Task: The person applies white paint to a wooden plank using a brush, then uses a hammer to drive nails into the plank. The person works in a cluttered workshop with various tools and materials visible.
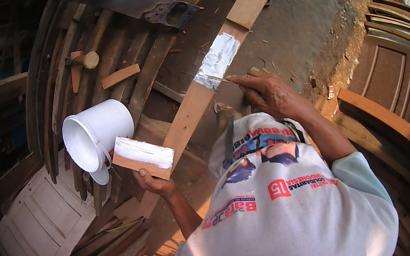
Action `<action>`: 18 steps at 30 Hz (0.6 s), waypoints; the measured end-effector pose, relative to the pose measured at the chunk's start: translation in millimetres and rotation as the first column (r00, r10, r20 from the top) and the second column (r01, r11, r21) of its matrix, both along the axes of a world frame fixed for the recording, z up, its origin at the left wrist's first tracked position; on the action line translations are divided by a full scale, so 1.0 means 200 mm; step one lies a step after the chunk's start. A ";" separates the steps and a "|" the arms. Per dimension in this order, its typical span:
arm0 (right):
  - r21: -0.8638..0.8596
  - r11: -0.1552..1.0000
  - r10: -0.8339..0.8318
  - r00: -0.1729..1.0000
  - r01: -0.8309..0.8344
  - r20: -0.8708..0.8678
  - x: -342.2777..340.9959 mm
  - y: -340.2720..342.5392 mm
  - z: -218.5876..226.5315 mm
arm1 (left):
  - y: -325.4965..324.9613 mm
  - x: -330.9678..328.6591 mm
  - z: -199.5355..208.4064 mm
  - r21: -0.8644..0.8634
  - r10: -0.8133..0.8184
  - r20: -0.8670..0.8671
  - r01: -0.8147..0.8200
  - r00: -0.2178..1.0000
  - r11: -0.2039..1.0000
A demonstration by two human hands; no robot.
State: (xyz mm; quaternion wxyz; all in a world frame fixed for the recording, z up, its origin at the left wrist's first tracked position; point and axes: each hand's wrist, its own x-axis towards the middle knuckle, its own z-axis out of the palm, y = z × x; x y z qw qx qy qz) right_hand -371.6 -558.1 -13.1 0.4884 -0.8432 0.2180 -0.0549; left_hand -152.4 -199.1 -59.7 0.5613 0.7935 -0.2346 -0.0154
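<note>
Left of the long plank (190, 113), a white bucket (110, 121) is seen on its side. A wooden block (142, 160), coated white, is grasped low by the left hand's (155, 182) fingers, over the plank's left edge; contact cannot be told. It is probably light and stiff, slippery where coated, best held by bare wood. White paste (221, 55) is spread across the plank. A thin spreader (219, 79), likely light, is pinched by the right hand's (269, 91) fingers. Red and blue lettering is printed on the shirt (282, 227).

A white shirt (292, 228) is displaying red and dark blue prints (280, 188). A pale blue sleeve (362, 178) is showing on the right side. The left hand (155, 181) and right hand (269, 90) are showing bare.
</note>
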 end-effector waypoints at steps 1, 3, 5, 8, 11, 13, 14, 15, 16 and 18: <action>-0.036 0.999 -0.012 1.000 0.012 0.004 0.02 0.00 0.00 | 0.02 0.00 -0.01 0.015 -0.032 0.020 0.032 0.999 0.999; -0.037 0.999 0.012 0.998 -0.010 0.060 0.04 0.02 -0.03 | 0.00 0.02 0.03 0.031 -0.086 0.010 0.086 0.996 0.996; -0.002 0.999 0.034 0.999 -0.034 0.041 0.03 0.04 -0.04 | 0.03 0.04 0.02 0.031 -0.120 0.048 0.118 0.992 0.992; 0.085 0.996 0.022 0.999 -0.018 -0.046 -0.08 0.04 -0.04 | 0.10 0.06 -0.09 0.129 -0.161 0.347 0.123 0.924 0.984; 0.050 0.998 -0.026 1.000 0.026 -0.009 -0.11 0.06 -0.07 | 0.10 0.06 -0.09 0.295 -0.212 0.626 0.024 0.751 0.955; -0.094 0.996 0.000 1.000 0.000 -0.004 -0.14 0.12 -0.08 | 0.11 0.06 -0.10 0.255 -0.191 0.576 0.047 0.795 0.966; 0.022 1.000 -0.006 0.999 0.007 -0.046 -0.15 0.11 -0.05 | 0.10 0.06 -0.10 0.235 -0.180 0.542 0.058 0.821 0.970; 0.059 0.998 -0.029 0.999 0.032 -0.044 -0.17 0.11 -0.05 | 0.10 0.06 -0.09 0.217 -0.183 0.491 0.084 0.852 0.973; 0.096 0.994 -0.052 0.998 0.056 -0.043 -0.18 0.10 -0.05 | 0.09 0.05 -0.08 0.204 -0.170 0.438 0.087 0.883 0.975; 0.126 0.987 -0.096 0.994 0.101 -0.045 -0.20 0.11 -0.05 | 0.07 0.04 -0.06 0.182 -0.138 0.326 0.081 0.935 0.980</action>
